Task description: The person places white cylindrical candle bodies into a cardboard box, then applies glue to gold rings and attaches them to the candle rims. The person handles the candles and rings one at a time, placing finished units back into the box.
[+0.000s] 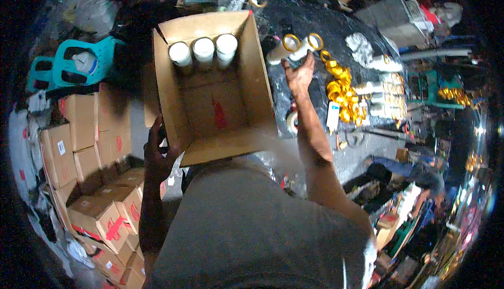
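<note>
An open cardboard box [210, 142] stands in front of me. Along its far inner wall is a row of three white cylinders [180, 53] with round white ends up. By the box's near left side is my left hand [160, 155], its thumb and fingers apart at the cardboard. My right hand [300, 76] reaches over the dark table on the right. Its thumb and fingers close about the near end of a white cylinder with a gold rim [304, 49]. A second gold-rimmed cylinder [280, 51] lies tilted just left of it.
A pile of gold rings [345, 95] lies on the dark-covered table [310, 13], near stacked white cylinders [387, 100]. Closed cartons [100, 210] are stacked at my left, below a teal plastic chair [79, 71]. A grey crate [394, 21] stands at the far right.
</note>
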`<move>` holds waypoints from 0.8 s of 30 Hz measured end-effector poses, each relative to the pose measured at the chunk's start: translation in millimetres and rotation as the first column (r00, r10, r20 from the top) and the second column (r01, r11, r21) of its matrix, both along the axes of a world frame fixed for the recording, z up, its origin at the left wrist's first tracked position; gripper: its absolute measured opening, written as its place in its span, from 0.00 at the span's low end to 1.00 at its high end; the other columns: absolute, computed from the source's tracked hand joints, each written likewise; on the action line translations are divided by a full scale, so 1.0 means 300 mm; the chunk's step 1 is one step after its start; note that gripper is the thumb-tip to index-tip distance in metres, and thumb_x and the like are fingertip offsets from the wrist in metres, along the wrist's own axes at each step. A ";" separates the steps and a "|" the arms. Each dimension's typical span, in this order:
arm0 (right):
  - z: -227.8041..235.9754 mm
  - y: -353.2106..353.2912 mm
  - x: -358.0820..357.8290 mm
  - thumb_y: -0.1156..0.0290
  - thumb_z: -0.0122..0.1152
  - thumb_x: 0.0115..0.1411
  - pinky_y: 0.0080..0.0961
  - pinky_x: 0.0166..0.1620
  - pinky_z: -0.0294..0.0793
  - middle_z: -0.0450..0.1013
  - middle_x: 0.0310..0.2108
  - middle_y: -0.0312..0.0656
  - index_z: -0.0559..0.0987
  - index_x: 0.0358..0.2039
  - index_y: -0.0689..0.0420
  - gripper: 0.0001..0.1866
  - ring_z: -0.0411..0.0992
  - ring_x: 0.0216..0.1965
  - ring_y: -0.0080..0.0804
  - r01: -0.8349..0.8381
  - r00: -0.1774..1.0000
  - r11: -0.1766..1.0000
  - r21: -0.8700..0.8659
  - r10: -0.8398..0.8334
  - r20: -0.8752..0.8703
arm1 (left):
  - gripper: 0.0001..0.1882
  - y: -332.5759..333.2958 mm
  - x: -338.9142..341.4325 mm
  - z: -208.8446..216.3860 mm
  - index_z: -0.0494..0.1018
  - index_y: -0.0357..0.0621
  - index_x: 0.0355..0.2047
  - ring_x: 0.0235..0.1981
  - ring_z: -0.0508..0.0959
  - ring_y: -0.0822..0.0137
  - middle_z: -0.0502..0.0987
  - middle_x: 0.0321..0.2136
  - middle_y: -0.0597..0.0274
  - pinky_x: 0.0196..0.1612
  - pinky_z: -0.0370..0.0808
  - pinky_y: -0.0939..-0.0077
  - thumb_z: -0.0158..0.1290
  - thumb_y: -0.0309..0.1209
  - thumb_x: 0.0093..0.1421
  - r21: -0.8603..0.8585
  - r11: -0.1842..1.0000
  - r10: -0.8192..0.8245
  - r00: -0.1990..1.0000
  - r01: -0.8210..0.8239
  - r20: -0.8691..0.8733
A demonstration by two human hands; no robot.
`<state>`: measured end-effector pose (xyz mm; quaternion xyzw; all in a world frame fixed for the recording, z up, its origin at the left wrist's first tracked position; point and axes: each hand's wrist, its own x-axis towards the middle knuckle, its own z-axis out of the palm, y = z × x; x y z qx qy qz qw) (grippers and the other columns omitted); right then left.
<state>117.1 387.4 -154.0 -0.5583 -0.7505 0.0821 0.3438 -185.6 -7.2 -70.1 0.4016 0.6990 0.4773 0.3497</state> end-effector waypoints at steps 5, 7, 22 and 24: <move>0.009 0.158 -0.094 0.47 0.67 0.57 0.54 0.72 0.53 0.58 0.71 0.57 0.58 0.72 0.64 0.51 0.55 0.72 0.56 -0.226 0.887 0.968 0.106 0.160 0.432 | 0.45 -0.006 0.044 0.027 0.51 0.47 0.75 0.62 0.76 0.55 0.73 0.63 0.49 0.50 0.83 0.61 0.58 0.32 0.59 -0.050 0.998 0.023 0.995 -0.028 -0.100; -0.146 0.256 -0.078 0.52 0.70 0.54 0.54 0.72 0.54 0.57 0.72 0.54 0.58 0.72 0.62 0.51 0.54 0.73 0.54 -0.247 0.777 0.956 0.156 0.099 0.622 | 0.45 0.032 0.050 0.020 0.52 0.48 0.75 0.63 0.75 0.55 0.72 0.64 0.49 0.50 0.83 0.61 0.57 0.32 0.58 -0.023 0.999 0.027 0.990 -0.031 -0.140; -0.599 0.236 -0.078 0.69 0.79 0.45 0.41 0.56 0.74 0.70 0.53 0.51 0.65 0.61 0.68 0.46 0.73 0.49 0.46 -0.104 0.726 0.992 -0.073 0.026 -0.688 | 0.43 -0.040 0.001 -0.049 0.46 0.44 0.77 0.64 0.73 0.52 0.69 0.66 0.44 0.66 0.69 0.57 0.51 0.42 0.68 0.199 0.979 0.056 0.998 -0.050 -0.025; -0.540 0.214 -0.135 0.70 0.80 0.46 0.39 0.53 0.75 0.76 0.48 0.46 0.71 0.55 0.63 0.37 0.74 0.46 0.39 -0.088 0.719 0.983 -0.160 -0.048 -0.694 | 0.40 -0.065 -0.008 -0.029 0.48 0.44 0.76 0.65 0.72 0.53 0.67 0.67 0.43 0.66 0.69 0.58 0.50 0.41 0.69 0.146 0.988 0.065 0.994 -0.052 -0.086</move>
